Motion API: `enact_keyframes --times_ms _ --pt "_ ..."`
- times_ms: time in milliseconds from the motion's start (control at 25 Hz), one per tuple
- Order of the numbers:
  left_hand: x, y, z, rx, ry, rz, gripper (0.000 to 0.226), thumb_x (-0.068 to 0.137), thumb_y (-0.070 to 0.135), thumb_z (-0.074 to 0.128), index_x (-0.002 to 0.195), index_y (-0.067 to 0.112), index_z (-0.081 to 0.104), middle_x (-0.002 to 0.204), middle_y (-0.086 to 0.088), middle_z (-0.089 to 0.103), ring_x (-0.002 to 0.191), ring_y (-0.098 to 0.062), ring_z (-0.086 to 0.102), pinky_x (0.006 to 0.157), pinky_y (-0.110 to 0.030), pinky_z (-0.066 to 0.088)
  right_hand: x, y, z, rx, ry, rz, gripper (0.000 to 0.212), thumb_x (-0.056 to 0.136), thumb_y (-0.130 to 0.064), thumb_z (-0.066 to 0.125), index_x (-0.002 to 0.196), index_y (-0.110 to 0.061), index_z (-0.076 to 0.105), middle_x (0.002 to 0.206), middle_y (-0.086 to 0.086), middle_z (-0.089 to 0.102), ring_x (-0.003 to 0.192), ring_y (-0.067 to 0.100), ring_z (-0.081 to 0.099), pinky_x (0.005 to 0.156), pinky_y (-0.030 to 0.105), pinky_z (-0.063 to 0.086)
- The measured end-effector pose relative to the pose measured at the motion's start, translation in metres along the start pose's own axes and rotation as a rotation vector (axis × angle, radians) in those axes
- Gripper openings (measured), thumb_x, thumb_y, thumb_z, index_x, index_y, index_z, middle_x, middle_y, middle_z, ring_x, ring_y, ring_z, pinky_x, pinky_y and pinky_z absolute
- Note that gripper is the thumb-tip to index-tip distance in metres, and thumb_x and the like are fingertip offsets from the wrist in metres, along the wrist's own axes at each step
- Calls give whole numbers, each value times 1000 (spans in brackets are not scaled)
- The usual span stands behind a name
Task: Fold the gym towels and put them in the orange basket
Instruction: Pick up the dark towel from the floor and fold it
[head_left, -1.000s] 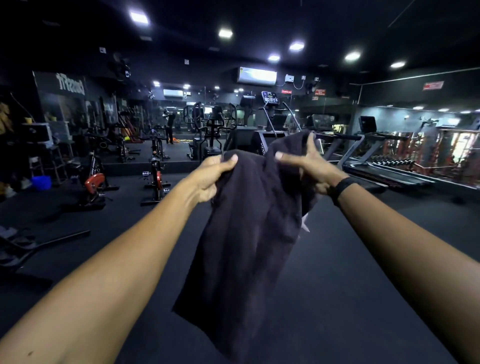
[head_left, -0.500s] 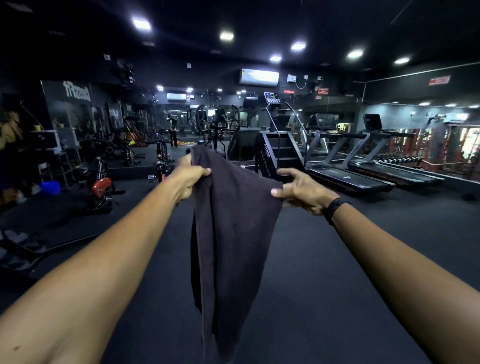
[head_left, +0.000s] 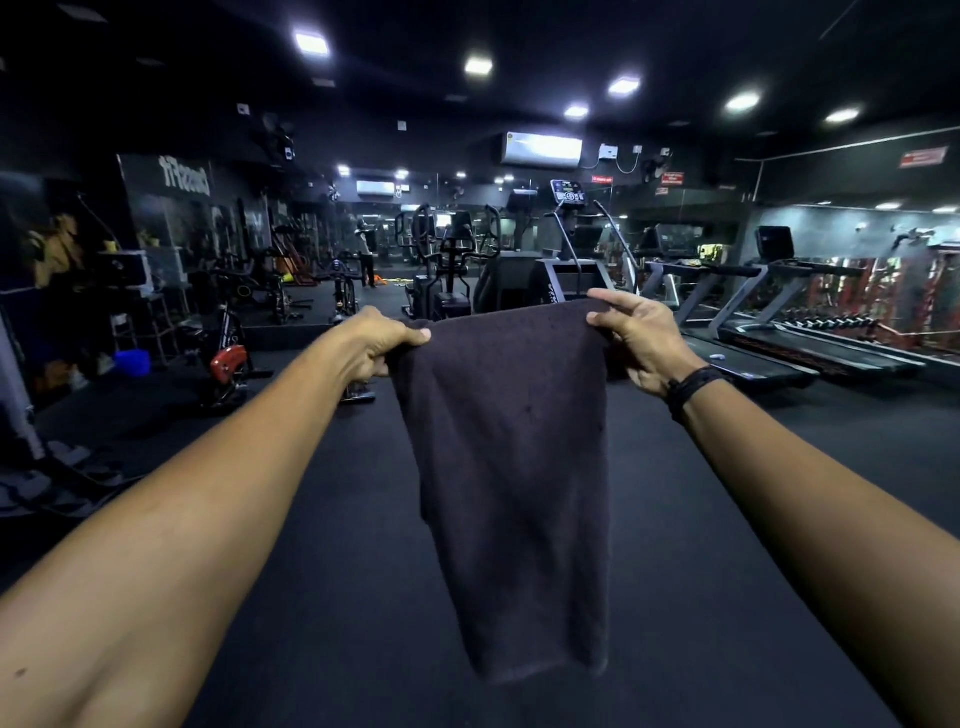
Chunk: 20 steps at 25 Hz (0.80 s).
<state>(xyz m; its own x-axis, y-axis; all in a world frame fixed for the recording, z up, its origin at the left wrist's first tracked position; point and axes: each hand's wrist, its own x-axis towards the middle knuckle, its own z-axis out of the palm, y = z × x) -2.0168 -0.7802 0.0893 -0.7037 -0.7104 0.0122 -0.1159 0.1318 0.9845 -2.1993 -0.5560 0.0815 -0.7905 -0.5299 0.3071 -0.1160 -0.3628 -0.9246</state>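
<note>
Towel (head_left: 506, 467), dark and doubled over, hangs in the air between two outstretched bare arms, held up at chest height over the dark floor (head_left: 332, 571). Left hand (head_left: 376, 345) is clenched on the towel's upper left corner, thumb on the near face and fingers curled behind the cloth. Right hand (head_left: 641, 338) pinches the upper right corner, thumb on the near side and fingers over the top edge; a dark band (head_left: 693, 387) circles that wrist. Between the two grips the top edge runs nearly taut and level, slightly higher toward the right grip. Below the grips the cloth falls freely, narrowing a little toward its lower end, which hangs clear of the floor and touches nothing. Both grips are level with each other and about a towel's width apart. Beyond the grips stands a stair machine (head_left: 566, 270), partly hidden by the towel's top edge. To the right of the right grip, treadmills (head_left: 769, 332) stand in a row along a mirrored wall. To the left of the left grip, an exercise bike (head_left: 228, 358) with a red wheel cover stands on the floor, and a blue tub (head_left: 132, 362) sits farther left near some shelving. Ceiling lights (head_left: 311, 42) glow above the hall. The orange basket cannot be seen in this view.
</note>
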Motion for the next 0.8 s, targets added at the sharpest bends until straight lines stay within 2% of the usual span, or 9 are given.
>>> enact_keyframes --times_ms 80,120,200,240,320,440,480,640,800 --pt "-2 2 3 -196 -39 24 42 86 2 67 119 10 43 94 -11 62 71 -14 65 53 -32 56 -1 1 1 41 18 -22 44 83 13 61 125 0 58 88 4 70 67 8 68 61 19 56" --pt "-3 1 1 -225 -87 49 56 82 0 70 124 18 38 101 -10 60 81 -16 66 60 -34 58 -4 0 2 38 -2 -28 49 81 15 63 127 -2 56 93 4 68 69 8 67 62 19 57" --pt "-3 1 -2 -90 -173 123 80 68 -3 81 132 26 43 120 -10 56 106 -23 62 84 -40 56 -6 -1 -2 -97 -42 -52 61 76 19 66 131 -5 53 103 6 64 74 7 66 64 19 57" --pt "-5 2 -3 -25 -187 159 80 64 -5 82 131 27 50 122 -11 56 109 -24 60 87 -40 55 -6 -2 -4 -238 -42 -86 63 75 18 68 132 -6 53 108 7 63 80 10 66 68 21 58" --pt "-5 3 0 62 -149 224 60 67 -8 79 118 18 62 108 -11 63 101 -22 62 74 -29 59 -4 -3 -6 -610 -19 -216 52 76 9 73 124 -7 62 107 8 67 92 16 66 82 28 57" --pt "1 3 5 284 -55 297 27 74 2 78 98 10 70 86 -8 64 87 -21 58 72 -26 52 -7 -1 -5 -1026 26 -356 14 83 -6 71 95 -10 73 86 4 67 85 16 60 72 23 44" --pt "3 2 4 360 -16 314 20 76 8 79 94 10 71 85 -8 64 85 -20 57 73 -27 48 -6 0 -6 -1068 49 -356 3 84 -8 68 86 -10 70 81 5 64 81 17 56 68 22 37" --pt "8 1 -4 631 127 375 27 73 31 82 86 9 72 88 -7 64 84 -19 57 73 -29 44 8 9 -7 -1058 81 -343 22 90 -15 60 70 -16 51 87 9 53 80 24 49 70 26 32" --pt "0 -1 -9 290 -51 297 19 77 18 79 86 8 66 87 -8 65 80 -17 59 73 -28 48 10 10 -12 -887 102 -256 12 96 -20 54 96 -10 61 94 5 62 89 21 55 79 31 44"
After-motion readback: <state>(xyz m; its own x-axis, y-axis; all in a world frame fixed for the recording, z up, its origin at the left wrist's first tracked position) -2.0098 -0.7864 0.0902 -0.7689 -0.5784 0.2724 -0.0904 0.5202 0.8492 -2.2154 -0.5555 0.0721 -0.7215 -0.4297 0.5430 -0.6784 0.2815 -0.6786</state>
